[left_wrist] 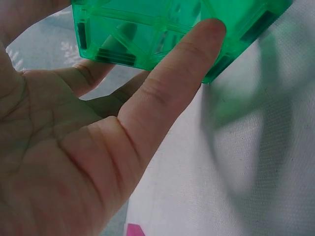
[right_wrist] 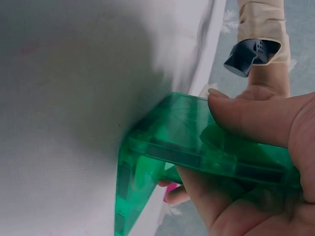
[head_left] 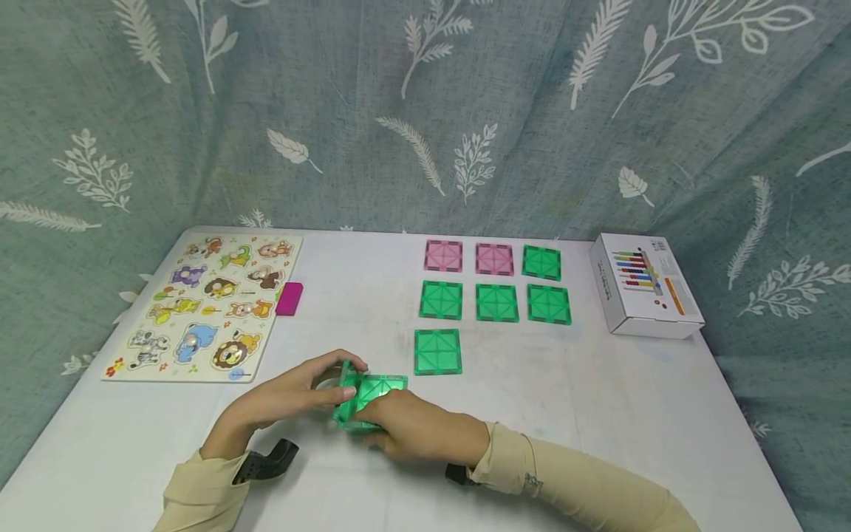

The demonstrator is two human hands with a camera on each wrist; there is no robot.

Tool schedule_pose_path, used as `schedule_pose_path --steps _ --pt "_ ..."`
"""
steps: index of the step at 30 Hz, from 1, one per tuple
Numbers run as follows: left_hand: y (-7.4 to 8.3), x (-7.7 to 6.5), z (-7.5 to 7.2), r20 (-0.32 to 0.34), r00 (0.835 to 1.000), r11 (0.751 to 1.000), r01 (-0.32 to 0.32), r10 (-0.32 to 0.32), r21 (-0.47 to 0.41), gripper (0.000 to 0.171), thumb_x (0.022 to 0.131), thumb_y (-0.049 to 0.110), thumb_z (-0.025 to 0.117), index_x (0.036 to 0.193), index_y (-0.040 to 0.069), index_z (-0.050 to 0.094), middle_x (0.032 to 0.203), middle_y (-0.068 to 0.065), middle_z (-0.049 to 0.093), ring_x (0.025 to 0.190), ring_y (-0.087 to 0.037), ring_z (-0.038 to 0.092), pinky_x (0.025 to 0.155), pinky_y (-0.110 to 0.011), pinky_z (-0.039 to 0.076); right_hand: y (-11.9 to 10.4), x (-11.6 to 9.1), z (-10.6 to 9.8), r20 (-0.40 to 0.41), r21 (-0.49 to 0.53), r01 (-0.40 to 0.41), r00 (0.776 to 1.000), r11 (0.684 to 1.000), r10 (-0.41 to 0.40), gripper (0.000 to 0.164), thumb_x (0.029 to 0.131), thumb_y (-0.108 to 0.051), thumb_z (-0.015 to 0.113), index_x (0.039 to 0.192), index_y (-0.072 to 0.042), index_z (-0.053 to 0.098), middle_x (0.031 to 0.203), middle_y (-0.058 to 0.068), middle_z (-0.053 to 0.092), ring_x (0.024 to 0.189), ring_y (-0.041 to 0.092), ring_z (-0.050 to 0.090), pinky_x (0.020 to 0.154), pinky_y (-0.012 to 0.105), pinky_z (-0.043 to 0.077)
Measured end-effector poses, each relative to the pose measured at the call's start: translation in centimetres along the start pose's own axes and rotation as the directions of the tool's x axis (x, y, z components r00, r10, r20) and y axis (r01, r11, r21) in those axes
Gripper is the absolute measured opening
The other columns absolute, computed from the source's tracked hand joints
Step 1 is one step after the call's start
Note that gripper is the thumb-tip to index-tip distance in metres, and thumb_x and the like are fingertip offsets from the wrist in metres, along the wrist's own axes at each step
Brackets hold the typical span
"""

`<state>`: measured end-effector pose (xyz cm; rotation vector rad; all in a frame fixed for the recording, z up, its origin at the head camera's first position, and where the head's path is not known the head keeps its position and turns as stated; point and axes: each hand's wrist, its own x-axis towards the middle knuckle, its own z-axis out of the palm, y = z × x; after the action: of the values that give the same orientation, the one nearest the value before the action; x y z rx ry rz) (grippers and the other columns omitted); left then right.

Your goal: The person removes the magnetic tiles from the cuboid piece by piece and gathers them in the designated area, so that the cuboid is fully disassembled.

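Observation:
Both hands are at a small structure of translucent green magnetic tiles (head_left: 380, 386) on the near middle of the table. My left hand (head_left: 299, 391) pinches an upright green tile (left_wrist: 147, 29) at the structure's left side, thumb on one face and fingers behind. Across from it, my right hand (head_left: 415, 425) grips another green tile (right_wrist: 187, 147) between thumb and fingers. In the right wrist view, the tiles meet at an angle along their edges. My right hand hides part of the structure in the head view. One loose green tile (head_left: 437, 352) lies flat just beyond.
Farther back lie two pink tiles (head_left: 443, 256) and several green tiles (head_left: 496, 303) in rows. A wooden animal puzzle board (head_left: 219, 310) is at the left, with a magenta block (head_left: 289, 298) against its right edge. A white printed box (head_left: 645, 284) stands at the right; a patterned curtain (head_left: 359, 148) hangs behind.

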<state>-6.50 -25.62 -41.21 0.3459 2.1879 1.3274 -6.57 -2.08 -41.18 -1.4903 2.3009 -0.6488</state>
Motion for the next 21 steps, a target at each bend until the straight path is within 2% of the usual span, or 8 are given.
schedule_pose_path --steps 3,10,17,21 --pt "0.0 0.0 0.0 0.001 1.000 1.000 -0.001 0.001 -0.001 0.041 0.100 0.034 0.061 0.137 0.019 0.052 0.145 -0.008 0.052 0.147 -0.039 0.032 0.112 -0.068 0.029 0.0 -0.1 0.3 0.003 0.013 0.016 1.000 1.000 -0.017 0.027 0.093 -0.013 0.071 0.120 -0.015 0.074 0.114 -0.010 0.075 0.102 -0.006 0.065 0.087 0.007 0.048" --pt "0.0 0.0 -0.1 0.008 1.000 1.000 -0.005 0.005 -0.005 0.041 0.101 0.034 0.060 0.138 0.018 0.051 0.147 -0.010 0.049 0.148 -0.041 0.029 0.110 -0.064 0.035 -0.1 -0.5 1.1 0.025 0.068 0.070 0.997 0.995 -0.072 0.022 0.095 -0.012 0.069 0.116 -0.016 0.076 0.108 -0.012 0.076 0.093 -0.013 0.062 0.082 0.002 0.045" --pt "-0.2 0.0 -0.1 0.000 1.000 1.000 0.002 -0.002 -0.017 0.042 0.100 0.034 0.061 0.138 0.019 0.051 0.148 -0.009 0.049 0.150 -0.042 0.026 0.113 -0.073 0.025 0.2 -1.5 1.1 0.044 0.092 0.107 0.993 0.990 -0.111 0.024 0.096 -0.014 0.068 0.119 -0.018 0.075 0.112 -0.012 0.076 0.099 -0.013 0.062 0.083 -0.001 0.043" --pt "-0.1 -0.1 -0.1 -0.004 1.000 1.000 0.005 -0.005 -0.015 0.042 0.100 0.034 0.061 0.138 0.018 0.051 0.147 -0.010 0.049 0.150 -0.043 0.027 0.113 -0.074 0.024 0.6 -2.5 0.8 0.049 0.152 0.085 0.994 0.985 -0.094 0.024 0.096 -0.014 0.068 0.118 -0.017 0.075 0.112 -0.010 0.076 0.097 -0.014 0.061 0.083 -0.001 0.043"
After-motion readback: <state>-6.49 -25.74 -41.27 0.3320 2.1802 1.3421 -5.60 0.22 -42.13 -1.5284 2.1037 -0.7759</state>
